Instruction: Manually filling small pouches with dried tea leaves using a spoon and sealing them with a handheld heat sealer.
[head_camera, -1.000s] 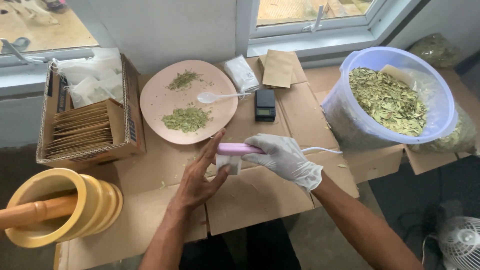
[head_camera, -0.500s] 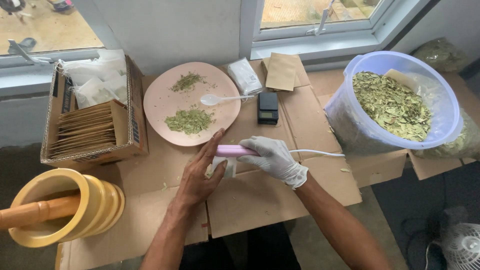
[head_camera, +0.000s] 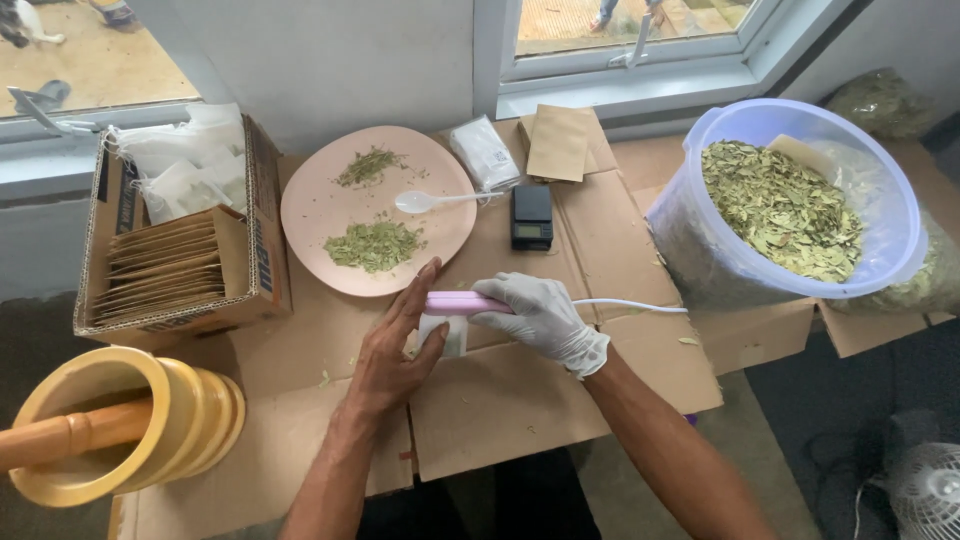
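The gloved right hand (head_camera: 540, 318) is clamped around a pink sealer (head_camera: 460, 302), which is pressed onto a small white pouch (head_camera: 447, 335) on the cardboard (head_camera: 500, 410). The pouch is steadied by the bare left hand (head_camera: 392, 355), fingers spread flat. Just beyond, a pink plate (head_camera: 310, 215) of crushed leaves is set beside a black scale (head_camera: 531, 215).

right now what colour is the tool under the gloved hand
Pale pink tool, white cord; head view shows it under the right hand.
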